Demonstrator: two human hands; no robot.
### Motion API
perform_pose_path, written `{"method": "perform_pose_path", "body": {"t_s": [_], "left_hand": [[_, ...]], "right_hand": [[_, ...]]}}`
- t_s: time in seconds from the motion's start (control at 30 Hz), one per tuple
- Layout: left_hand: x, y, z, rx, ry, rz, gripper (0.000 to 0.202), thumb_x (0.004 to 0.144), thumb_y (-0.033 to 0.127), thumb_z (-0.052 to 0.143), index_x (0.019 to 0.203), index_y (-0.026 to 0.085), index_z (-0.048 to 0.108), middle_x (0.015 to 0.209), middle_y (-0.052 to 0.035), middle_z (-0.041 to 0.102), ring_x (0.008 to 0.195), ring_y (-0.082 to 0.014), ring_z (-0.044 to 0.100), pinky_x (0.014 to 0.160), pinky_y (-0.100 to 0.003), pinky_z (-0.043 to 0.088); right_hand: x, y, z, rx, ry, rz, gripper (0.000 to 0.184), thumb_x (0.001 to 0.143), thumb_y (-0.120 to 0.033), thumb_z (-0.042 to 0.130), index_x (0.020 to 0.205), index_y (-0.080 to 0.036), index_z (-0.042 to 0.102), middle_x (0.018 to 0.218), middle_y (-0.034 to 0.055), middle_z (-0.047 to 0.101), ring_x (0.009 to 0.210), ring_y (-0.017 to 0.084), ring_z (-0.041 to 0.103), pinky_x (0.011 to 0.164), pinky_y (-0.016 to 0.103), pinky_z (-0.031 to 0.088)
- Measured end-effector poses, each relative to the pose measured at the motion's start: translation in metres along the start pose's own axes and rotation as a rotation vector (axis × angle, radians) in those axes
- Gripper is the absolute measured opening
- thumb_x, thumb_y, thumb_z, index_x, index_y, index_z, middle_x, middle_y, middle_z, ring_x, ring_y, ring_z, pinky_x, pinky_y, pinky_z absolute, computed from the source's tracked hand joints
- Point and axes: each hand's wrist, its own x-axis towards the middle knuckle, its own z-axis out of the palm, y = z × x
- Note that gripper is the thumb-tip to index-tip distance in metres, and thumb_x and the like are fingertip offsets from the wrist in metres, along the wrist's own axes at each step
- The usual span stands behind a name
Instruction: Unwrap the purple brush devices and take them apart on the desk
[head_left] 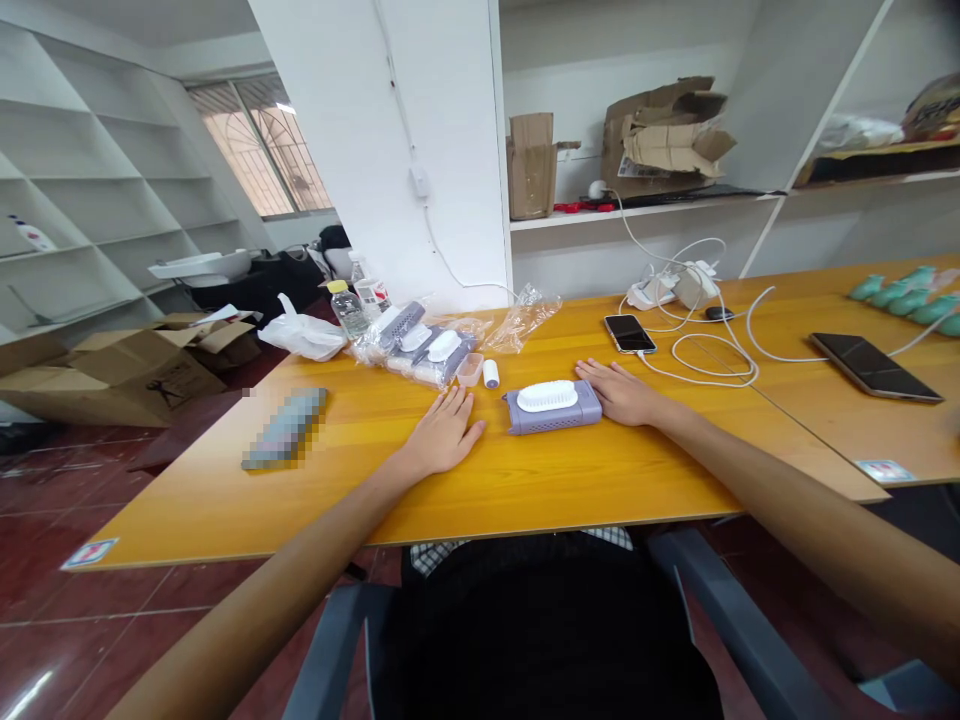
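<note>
My left hand (444, 432) lies flat on the wooden table (570, 480), fingers stretched out, holding nothing. Flat and open too, my right hand (621, 392) rests just right of a lilac box with a white brush-like top (552, 405), close to its right end or touching it. The box sits between both hands. Beyond it lie a small white cylinder (491, 373) and a small clear tray (469, 369). A pile of clear plastic bags with similar lilac items (424, 345) lies further back on the left.
Two water bottles (352, 308) and a white bag (304, 333) stand at the far left edge. A phone (630, 333), chargers with white cables (694, 345), a dark tablet (874, 366) and teal objects (907, 293) lie right. A blurred flat item (285, 428) lies left. Cardboard boxes (127, 365) sit on the floor.
</note>
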Motion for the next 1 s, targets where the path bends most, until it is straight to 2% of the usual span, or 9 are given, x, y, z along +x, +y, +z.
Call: {"method": "perform_pose_path", "body": {"t_s": [0.23,0.43,0.6,0.83,1.0], "left_hand": [[0.000,0.013,-0.004,-0.009,-0.042,-0.006,0.070,0.107,0.052,0.040,0.156,0.003,0.047,0.170,-0.0288,0.039,0.163,-0.0435,0.030,0.132,-0.061,0.028],[0.000,0.014,-0.004,-0.033,-0.033,-0.003,0.069,0.106,0.054,0.042,0.157,0.007,0.047,0.171,-0.0246,0.041,0.163,-0.0428,0.031,0.134,-0.060,0.027],[0.001,0.020,-0.011,-0.004,-0.093,-0.035,0.075,0.106,0.053,0.039,0.158,0.000,0.045,0.172,-0.0291,0.034,0.165,-0.0415,0.027,0.135,-0.057,0.025],[0.001,0.023,-0.016,-0.019,-0.098,-0.030,0.072,0.106,0.053,0.040,0.161,0.006,0.044,0.174,-0.0233,0.035,0.164,-0.0409,0.029,0.134,-0.059,0.026],[0.002,0.021,-0.017,-0.064,-0.095,0.020,0.070,0.106,0.052,0.042,0.160,0.006,0.046,0.174,-0.0235,0.036,0.164,-0.0409,0.030,0.135,-0.059,0.026]], "right_hand": [[0.000,-0.002,-0.002,-0.003,-0.021,0.007,0.062,0.107,-0.040,0.038,0.166,-0.022,0.044,0.173,0.0129,0.040,0.162,0.039,0.033,0.129,0.070,0.029],[0.000,-0.004,-0.004,-0.031,-0.027,-0.012,0.062,0.107,-0.039,0.038,0.166,-0.020,0.043,0.172,0.0149,0.040,0.161,0.040,0.034,0.128,0.071,0.030],[0.000,-0.005,-0.005,-0.063,-0.046,-0.003,0.063,0.109,-0.039,0.034,0.168,-0.019,0.039,0.173,0.0145,0.039,0.162,0.039,0.033,0.128,0.070,0.031],[-0.002,-0.007,-0.007,-0.106,-0.053,0.002,0.063,0.110,-0.040,0.030,0.169,-0.021,0.038,0.174,0.0131,0.039,0.161,0.038,0.034,0.128,0.068,0.032],[-0.005,-0.025,-0.007,-0.077,-0.054,-0.018,0.062,0.111,-0.041,0.027,0.169,-0.023,0.037,0.174,0.0118,0.040,0.162,0.038,0.034,0.128,0.071,0.029]]}}
